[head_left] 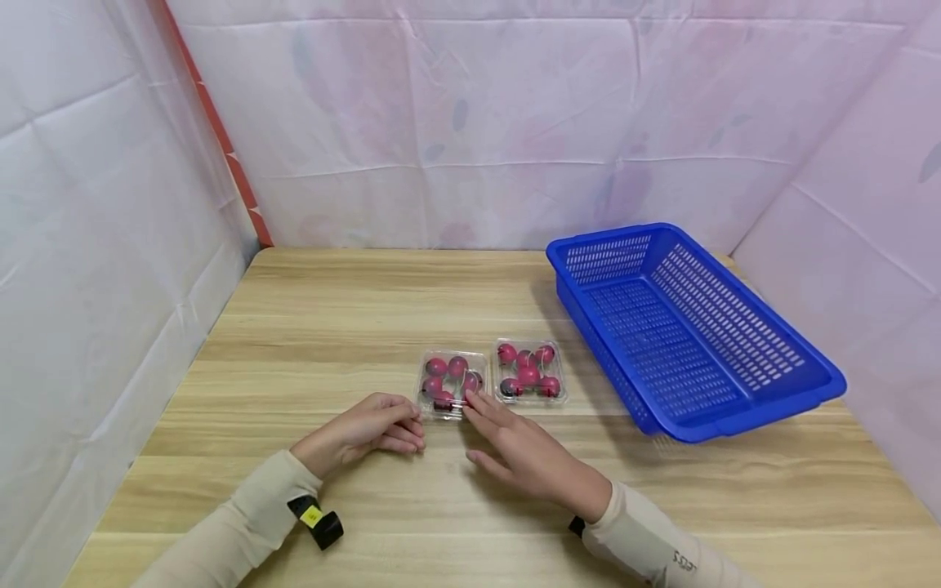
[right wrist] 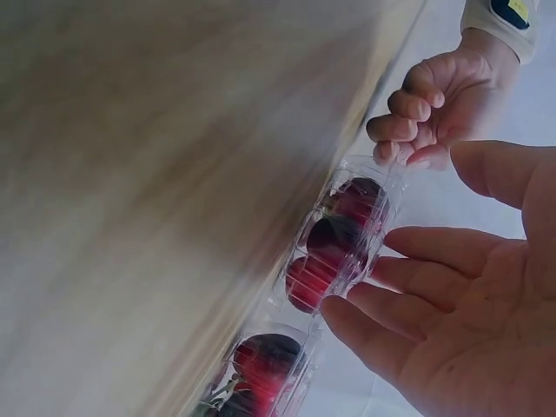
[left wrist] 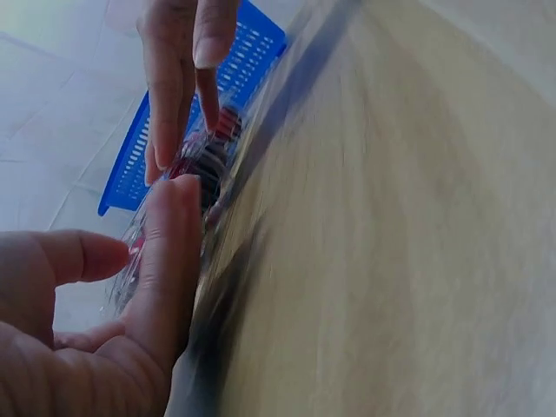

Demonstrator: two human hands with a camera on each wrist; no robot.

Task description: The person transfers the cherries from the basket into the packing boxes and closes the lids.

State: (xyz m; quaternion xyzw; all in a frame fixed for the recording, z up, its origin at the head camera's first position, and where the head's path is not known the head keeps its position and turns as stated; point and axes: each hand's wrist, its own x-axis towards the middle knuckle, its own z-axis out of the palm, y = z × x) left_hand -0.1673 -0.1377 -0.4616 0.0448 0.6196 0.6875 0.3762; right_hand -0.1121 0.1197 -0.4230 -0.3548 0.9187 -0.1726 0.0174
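Two clear plastic clamshell boxes lie side by side on the wooden table, each with several dark-red round fruits inside. The left box [head_left: 445, 415] sits between the hands; the right box [head_left: 531, 399] is just beyond it. My left hand [head_left: 375, 429] rests beside the left box's near-left corner, fingers loosely bent and holding nothing. With extended fingers, my right hand [head_left: 525, 457] reaches to the left box's near-right edge; the fingertips appear to touch it. In the right wrist view, the right hand's fingers [right wrist: 373, 343] are spread along the box's lid, and both lids look closed.
A blue perforated plastic basket [head_left: 768, 412] with nothing visible inside stands on the right of the table [head_left: 345, 302]. Pale patterned cloth [head_left: 500, 106] hangs along the back and both sides. Black bands [head_left: 316, 523] are worn at the wrists.
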